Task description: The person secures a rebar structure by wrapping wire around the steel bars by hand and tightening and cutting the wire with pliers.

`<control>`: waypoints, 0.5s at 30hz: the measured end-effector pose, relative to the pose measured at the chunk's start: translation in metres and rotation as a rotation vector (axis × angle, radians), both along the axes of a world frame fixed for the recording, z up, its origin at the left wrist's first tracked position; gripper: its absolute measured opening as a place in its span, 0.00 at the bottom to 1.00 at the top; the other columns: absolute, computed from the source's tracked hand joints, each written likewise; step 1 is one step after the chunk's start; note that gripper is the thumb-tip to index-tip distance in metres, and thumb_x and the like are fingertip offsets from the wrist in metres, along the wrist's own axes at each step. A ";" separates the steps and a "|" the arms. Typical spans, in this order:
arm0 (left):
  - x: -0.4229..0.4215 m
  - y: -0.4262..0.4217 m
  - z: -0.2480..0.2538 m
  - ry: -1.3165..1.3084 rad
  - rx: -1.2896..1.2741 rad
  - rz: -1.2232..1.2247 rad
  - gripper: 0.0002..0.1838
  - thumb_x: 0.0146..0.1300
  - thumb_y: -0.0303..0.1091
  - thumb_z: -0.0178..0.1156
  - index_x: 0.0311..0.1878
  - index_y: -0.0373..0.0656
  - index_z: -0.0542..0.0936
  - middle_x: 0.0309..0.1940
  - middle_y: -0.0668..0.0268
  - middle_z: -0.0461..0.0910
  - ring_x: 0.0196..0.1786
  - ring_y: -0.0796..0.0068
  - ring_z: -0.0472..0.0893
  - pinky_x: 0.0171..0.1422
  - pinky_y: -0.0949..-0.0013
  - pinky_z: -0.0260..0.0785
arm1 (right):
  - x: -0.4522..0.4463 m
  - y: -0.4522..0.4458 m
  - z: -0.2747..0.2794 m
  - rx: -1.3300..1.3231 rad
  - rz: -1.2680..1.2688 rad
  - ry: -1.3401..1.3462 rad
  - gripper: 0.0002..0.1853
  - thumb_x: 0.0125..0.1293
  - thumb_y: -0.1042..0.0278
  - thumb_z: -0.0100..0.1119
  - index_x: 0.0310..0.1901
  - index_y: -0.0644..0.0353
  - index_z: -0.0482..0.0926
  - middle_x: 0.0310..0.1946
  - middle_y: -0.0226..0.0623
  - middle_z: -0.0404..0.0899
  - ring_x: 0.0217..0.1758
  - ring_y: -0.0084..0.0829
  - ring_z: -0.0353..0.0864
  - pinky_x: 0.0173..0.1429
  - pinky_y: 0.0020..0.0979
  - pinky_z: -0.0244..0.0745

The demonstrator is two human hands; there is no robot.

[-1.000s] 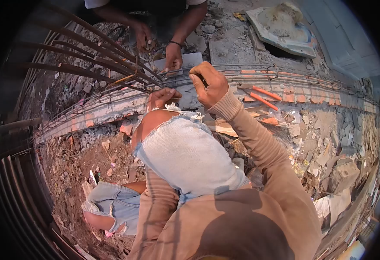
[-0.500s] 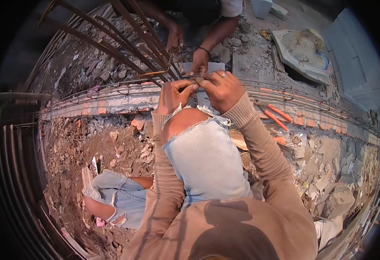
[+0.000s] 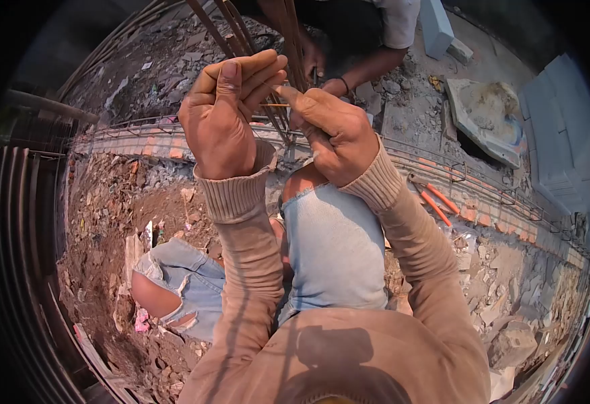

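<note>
My left hand (image 3: 221,118) is raised in front of the upright steel bars, its fingers stretched out and its thumb standing apart. My right hand (image 3: 335,131) is beside it, with the fingers curled and the tips pointing toward the left hand. Whatever it may pinch is hidden or too small to make out. Behind and between the hands stand several rusty rebar rods (image 3: 292,40). Below them, a long rebar cage (image 3: 470,176) lies along the low brick-and-concrete footing. Pincers with orange handles (image 3: 438,202) rest on the footing to the right of my right hand.
Across the footing, another person's arm (image 3: 369,71) reaches down behind the rods. A broken concrete basin (image 3: 487,118) and pale grey blocks (image 3: 564,128) are at the right. Rubble (image 3: 133,195) covers the ground, and corrugated sheet (image 3: 19,269) stands at the left.
Both my hands have come up off the cage, and the left has moved left and opened out. The view has shifted, and the rods stand more upright.
</note>
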State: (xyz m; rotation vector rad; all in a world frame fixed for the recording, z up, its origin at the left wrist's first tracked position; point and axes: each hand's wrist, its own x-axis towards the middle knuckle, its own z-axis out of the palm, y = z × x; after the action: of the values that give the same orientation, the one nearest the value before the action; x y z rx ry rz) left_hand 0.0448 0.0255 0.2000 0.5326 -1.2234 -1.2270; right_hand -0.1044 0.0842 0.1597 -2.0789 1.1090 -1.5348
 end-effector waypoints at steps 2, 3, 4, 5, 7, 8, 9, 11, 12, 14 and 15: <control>-0.001 -0.002 0.016 0.247 0.022 -0.017 0.15 0.76 0.36 0.51 0.44 0.29 0.76 0.43 0.42 0.83 0.48 0.48 0.85 0.54 0.52 0.83 | 0.021 0.000 0.002 -0.082 -0.057 0.075 0.26 0.62 0.74 0.62 0.63 0.63 0.74 0.40 0.44 0.77 0.39 0.44 0.81 0.43 0.38 0.79; 0.000 -0.004 0.020 0.251 0.010 -0.009 0.15 0.76 0.36 0.51 0.44 0.29 0.76 0.43 0.42 0.83 0.48 0.48 0.85 0.54 0.52 0.83 | 0.028 -0.001 0.004 -0.158 -0.121 0.144 0.28 0.61 0.73 0.63 0.64 0.63 0.72 0.43 0.45 0.76 0.41 0.45 0.81 0.44 0.39 0.79; 0.002 -0.006 0.024 0.317 0.005 -0.033 0.15 0.76 0.36 0.51 0.44 0.29 0.76 0.42 0.42 0.83 0.48 0.47 0.85 0.55 0.50 0.83 | 0.030 -0.002 0.008 -0.180 -0.117 0.176 0.29 0.61 0.71 0.64 0.65 0.64 0.71 0.46 0.47 0.75 0.44 0.46 0.81 0.46 0.39 0.80; 0.004 -0.007 0.029 0.384 -0.001 -0.057 0.16 0.76 0.37 0.51 0.45 0.29 0.75 0.42 0.42 0.83 0.48 0.46 0.85 0.55 0.49 0.83 | 0.032 -0.002 0.009 -0.194 -0.108 0.179 0.29 0.61 0.71 0.64 0.65 0.64 0.71 0.46 0.47 0.75 0.44 0.46 0.81 0.46 0.39 0.80; 0.005 -0.007 0.034 0.401 -0.027 -0.047 0.16 0.75 0.37 0.51 0.48 0.28 0.74 0.43 0.41 0.82 0.49 0.46 0.85 0.55 0.47 0.82 | 0.035 -0.002 0.011 -0.226 -0.100 0.221 0.30 0.61 0.71 0.64 0.66 0.63 0.71 0.46 0.46 0.76 0.44 0.45 0.81 0.45 0.39 0.80; 0.006 -0.007 0.037 0.439 -0.026 -0.057 0.16 0.75 0.36 0.51 0.49 0.28 0.74 0.44 0.41 0.82 0.49 0.46 0.84 0.55 0.47 0.83 | 0.036 -0.002 0.014 -0.206 -0.113 0.225 0.29 0.60 0.73 0.64 0.64 0.63 0.72 0.45 0.45 0.77 0.43 0.45 0.81 0.44 0.38 0.80; 0.007 -0.007 0.038 0.477 -0.022 -0.067 0.17 0.75 0.36 0.52 0.50 0.27 0.74 0.45 0.42 0.82 0.50 0.46 0.84 0.55 0.47 0.83 | 0.037 -0.005 0.014 -0.214 -0.106 0.231 0.29 0.60 0.73 0.64 0.64 0.63 0.72 0.45 0.45 0.77 0.43 0.45 0.81 0.44 0.38 0.80; 0.012 -0.006 0.040 0.499 -0.031 -0.070 0.18 0.75 0.36 0.53 0.52 0.25 0.73 0.47 0.41 0.81 0.52 0.46 0.84 0.57 0.48 0.82 | 0.038 -0.013 0.011 -0.265 -0.124 0.215 0.27 0.58 0.76 0.64 0.61 0.63 0.75 0.43 0.43 0.79 0.41 0.44 0.82 0.41 0.37 0.80; 0.013 -0.005 0.040 0.463 -0.054 -0.057 0.20 0.76 0.36 0.50 0.55 0.24 0.72 0.50 0.40 0.80 0.55 0.44 0.81 0.62 0.46 0.78 | 0.038 -0.016 0.013 -0.267 -0.120 0.220 0.27 0.58 0.76 0.64 0.61 0.63 0.75 0.43 0.43 0.79 0.41 0.44 0.82 0.41 0.37 0.80; 0.016 -0.003 0.036 0.430 -0.075 -0.042 0.21 0.77 0.37 0.47 0.57 0.22 0.71 0.54 0.39 0.78 0.59 0.42 0.78 0.68 0.43 0.73 | 0.039 -0.021 0.014 -0.308 -0.126 0.136 0.22 0.56 0.80 0.62 0.55 0.64 0.79 0.41 0.43 0.80 0.39 0.44 0.83 0.40 0.38 0.80; 0.017 -0.002 0.033 0.344 -0.079 -0.075 0.22 0.77 0.37 0.46 0.57 0.22 0.71 0.54 0.38 0.77 0.60 0.41 0.78 0.68 0.43 0.73 | 0.038 -0.024 0.017 -0.307 -0.124 0.140 0.22 0.56 0.80 0.62 0.55 0.64 0.79 0.41 0.43 0.80 0.39 0.44 0.83 0.40 0.38 0.80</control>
State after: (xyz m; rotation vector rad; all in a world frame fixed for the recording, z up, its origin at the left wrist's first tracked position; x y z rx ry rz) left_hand 0.0613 0.0239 0.2326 0.2065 -1.0004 -1.2671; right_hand -0.0660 0.0603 0.1763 -2.3902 1.1289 -1.7346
